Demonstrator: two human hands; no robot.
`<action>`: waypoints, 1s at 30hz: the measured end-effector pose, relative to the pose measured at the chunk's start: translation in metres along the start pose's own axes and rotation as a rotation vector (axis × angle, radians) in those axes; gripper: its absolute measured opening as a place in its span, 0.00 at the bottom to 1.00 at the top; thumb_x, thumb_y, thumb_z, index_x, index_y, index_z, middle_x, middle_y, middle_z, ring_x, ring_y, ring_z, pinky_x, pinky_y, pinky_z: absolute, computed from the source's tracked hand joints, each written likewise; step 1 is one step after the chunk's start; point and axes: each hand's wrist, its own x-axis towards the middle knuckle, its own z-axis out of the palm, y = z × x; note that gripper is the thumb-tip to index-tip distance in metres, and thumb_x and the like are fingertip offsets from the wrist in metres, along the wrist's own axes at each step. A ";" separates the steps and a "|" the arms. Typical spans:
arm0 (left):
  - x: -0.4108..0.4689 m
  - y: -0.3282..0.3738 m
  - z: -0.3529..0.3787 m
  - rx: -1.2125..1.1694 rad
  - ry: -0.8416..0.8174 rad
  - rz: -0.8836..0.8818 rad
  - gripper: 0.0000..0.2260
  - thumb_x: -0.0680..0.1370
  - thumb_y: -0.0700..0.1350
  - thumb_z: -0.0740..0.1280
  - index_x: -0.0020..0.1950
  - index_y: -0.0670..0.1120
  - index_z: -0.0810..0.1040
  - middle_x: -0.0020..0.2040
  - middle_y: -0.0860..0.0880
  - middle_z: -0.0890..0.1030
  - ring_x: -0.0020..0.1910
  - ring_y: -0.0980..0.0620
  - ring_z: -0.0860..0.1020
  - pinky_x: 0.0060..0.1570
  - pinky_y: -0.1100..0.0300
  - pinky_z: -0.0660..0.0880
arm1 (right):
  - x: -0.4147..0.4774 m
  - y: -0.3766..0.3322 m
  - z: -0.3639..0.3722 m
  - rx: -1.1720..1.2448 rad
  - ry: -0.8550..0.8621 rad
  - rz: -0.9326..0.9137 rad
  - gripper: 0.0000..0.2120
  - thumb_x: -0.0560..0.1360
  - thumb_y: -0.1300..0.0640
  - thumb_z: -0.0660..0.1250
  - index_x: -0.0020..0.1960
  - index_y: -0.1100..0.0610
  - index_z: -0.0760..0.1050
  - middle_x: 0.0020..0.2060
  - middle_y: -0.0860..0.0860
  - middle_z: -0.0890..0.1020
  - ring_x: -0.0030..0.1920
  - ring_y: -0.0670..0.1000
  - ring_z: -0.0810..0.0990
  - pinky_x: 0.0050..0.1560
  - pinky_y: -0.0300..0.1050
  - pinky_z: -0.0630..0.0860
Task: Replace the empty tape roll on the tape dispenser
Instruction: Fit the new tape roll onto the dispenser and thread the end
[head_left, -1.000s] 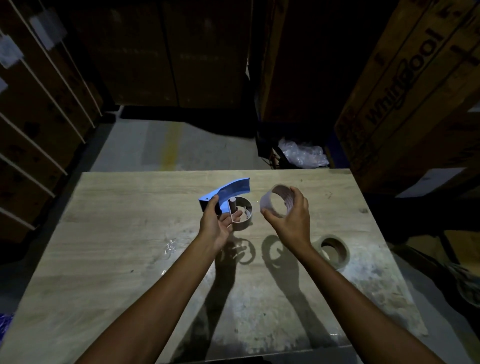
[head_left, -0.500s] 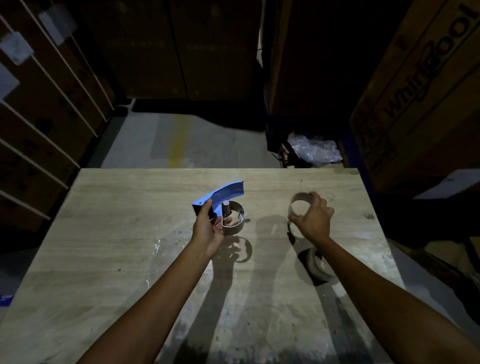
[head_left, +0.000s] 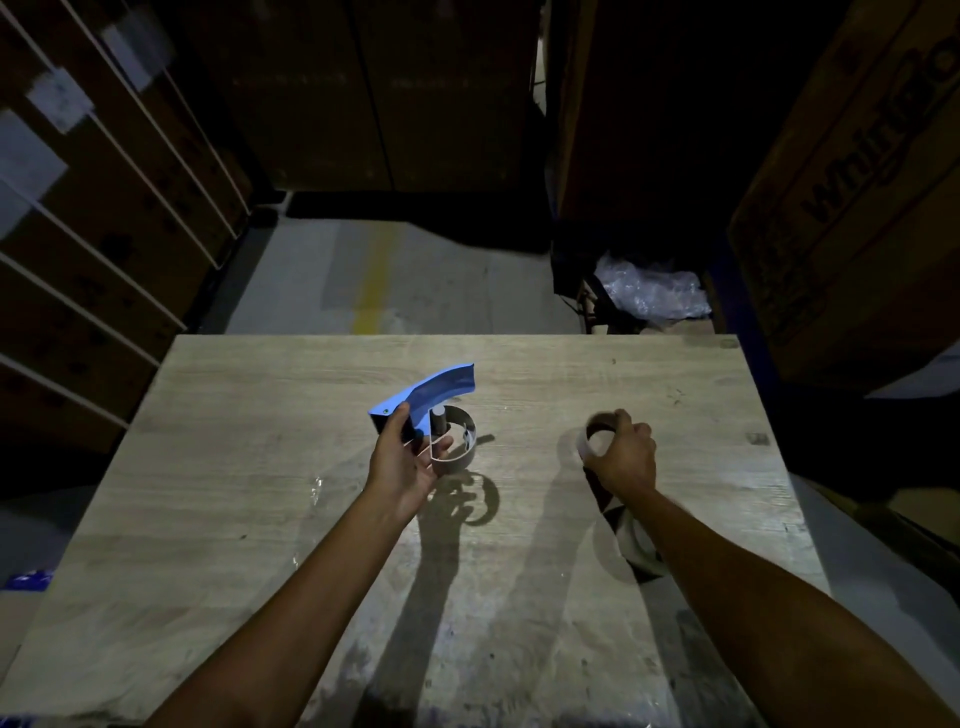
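The left grip (head_left: 408, 457) is closed around the tape dispenser (head_left: 441, 387): the thumb lies along the near end of the blue handle and the fingers curl in underneath, with one fingertip showing inside the metal hoop (head_left: 462, 452). The dispenser is held above the table (head_left: 234, 467), on which it casts a shadow just nearer the person. The blue handle slants up and away to the right. The spindle (head_left: 439, 418) stands bare inside the hoop and carries no roll. To the right of the dispenser and well apart from it, the right grip (head_left: 626, 457) is curled over the rim of the empty core (head_left: 597, 439), a thin cardboard ring pinched between thumb and fingers. The core sits low over the table; whether it touches the surface cannot be determined. Right of the dispenser and nearer the person, a tape roll (head_left: 636, 548) lies flat on the table, largely hidden by the right forearm. Beyond the dispenser, past the far table edge, the floor (head_left: 311, 280) carries a yellow line (head_left: 371, 280). Far right of the dispenser, crumpled plastic wrap (head_left: 649, 288) lies beside a large cardboard box (head_left: 857, 234).
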 end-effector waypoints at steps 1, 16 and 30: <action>0.000 0.001 0.000 0.007 0.003 -0.005 0.15 0.80 0.50 0.65 0.64 0.45 0.74 0.59 0.44 0.77 0.37 0.48 0.84 0.35 0.57 0.80 | 0.000 0.000 0.000 -0.018 -0.005 -0.007 0.38 0.70 0.44 0.74 0.73 0.55 0.61 0.63 0.62 0.69 0.64 0.65 0.69 0.61 0.59 0.74; -0.004 -0.001 -0.004 0.113 -0.004 -0.032 0.19 0.79 0.53 0.66 0.67 0.44 0.74 0.59 0.43 0.76 0.45 0.44 0.82 0.38 0.55 0.80 | -0.010 -0.004 -0.004 -0.139 0.010 -0.080 0.54 0.65 0.42 0.78 0.79 0.54 0.49 0.75 0.62 0.57 0.75 0.63 0.55 0.71 0.61 0.64; -0.017 -0.001 -0.055 0.355 -0.057 -0.153 0.13 0.79 0.53 0.66 0.54 0.44 0.76 0.39 0.42 0.84 0.32 0.46 0.83 0.30 0.59 0.78 | -0.118 -0.112 0.025 0.266 -0.080 -0.510 0.28 0.72 0.60 0.70 0.71 0.53 0.71 0.66 0.53 0.77 0.62 0.54 0.77 0.60 0.51 0.77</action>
